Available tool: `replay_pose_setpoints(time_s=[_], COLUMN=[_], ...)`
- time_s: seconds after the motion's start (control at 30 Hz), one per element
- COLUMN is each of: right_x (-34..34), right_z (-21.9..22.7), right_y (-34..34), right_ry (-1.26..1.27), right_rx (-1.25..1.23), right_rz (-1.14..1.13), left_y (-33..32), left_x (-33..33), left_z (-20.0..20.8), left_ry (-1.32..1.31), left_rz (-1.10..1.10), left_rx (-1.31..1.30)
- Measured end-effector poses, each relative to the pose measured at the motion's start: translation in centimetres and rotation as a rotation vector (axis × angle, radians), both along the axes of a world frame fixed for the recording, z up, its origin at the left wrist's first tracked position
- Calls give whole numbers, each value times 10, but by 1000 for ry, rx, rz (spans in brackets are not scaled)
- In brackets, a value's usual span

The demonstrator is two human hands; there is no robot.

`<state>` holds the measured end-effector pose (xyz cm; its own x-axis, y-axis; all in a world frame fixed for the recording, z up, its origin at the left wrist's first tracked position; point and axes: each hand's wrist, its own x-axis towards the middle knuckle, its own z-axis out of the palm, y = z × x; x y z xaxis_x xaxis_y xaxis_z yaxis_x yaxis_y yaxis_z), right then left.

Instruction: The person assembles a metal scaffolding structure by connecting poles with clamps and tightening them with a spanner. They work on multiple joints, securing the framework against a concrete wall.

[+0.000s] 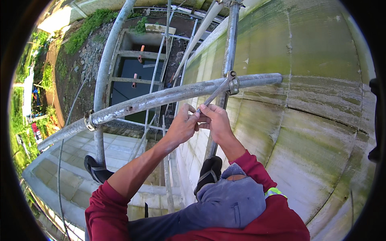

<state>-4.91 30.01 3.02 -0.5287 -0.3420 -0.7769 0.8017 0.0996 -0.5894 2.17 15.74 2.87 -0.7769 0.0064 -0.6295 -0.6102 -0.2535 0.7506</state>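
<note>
High up, a person in red sleeves is standing on scaffold, knees and dark shoes filling the lower centre of the frame. At mid-frame, the left hand (pixel 183 124) and right hand (pixel 215 120) are pressing together, fingers curled shut around the lower end of a spanner (pixel 215 93); doubling the grip likely gives more leverage. The tool is running diagonally, its long axis rising from the hands toward the upper right, its head sitting on the clamp (pixel 232 83), where a horizontal pipe (pixel 161 98) is crossing an upright pipe (pixel 230 44). A second clamp (pixel 89 119) is gripping the same pipe at the left. To the right, a mossy curved concrete wall (pixel 313 88) is standing close behind the frame. Far below, in the upper left, a dark water pit (pixel 132 76) and grassy ground are showing.
</note>
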Motion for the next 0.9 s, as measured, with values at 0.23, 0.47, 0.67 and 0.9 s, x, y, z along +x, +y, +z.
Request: replay_pose_setpoints(time_s=[0.23, 0.47, 0.67, 0.9], right_x=[-43, -140, -240, -285], right_z=[42, -3, 0, -17], right_y=[4, -109, -104, 40], right_ry=[1619, 1542, 892, 539], right_rx=[554, 392, 363, 200], right_rz=[639, 1079, 827, -316], left_y=[-57, -126, -69, -47], left_x=[-38, -131, -77, -48], left_z=[1, -17, -18, -26], left_ry=[-35, 330, 98, 220], left_rz=[35, 250, 56, -280], left_rx=[-259, -579, -729, -1230])
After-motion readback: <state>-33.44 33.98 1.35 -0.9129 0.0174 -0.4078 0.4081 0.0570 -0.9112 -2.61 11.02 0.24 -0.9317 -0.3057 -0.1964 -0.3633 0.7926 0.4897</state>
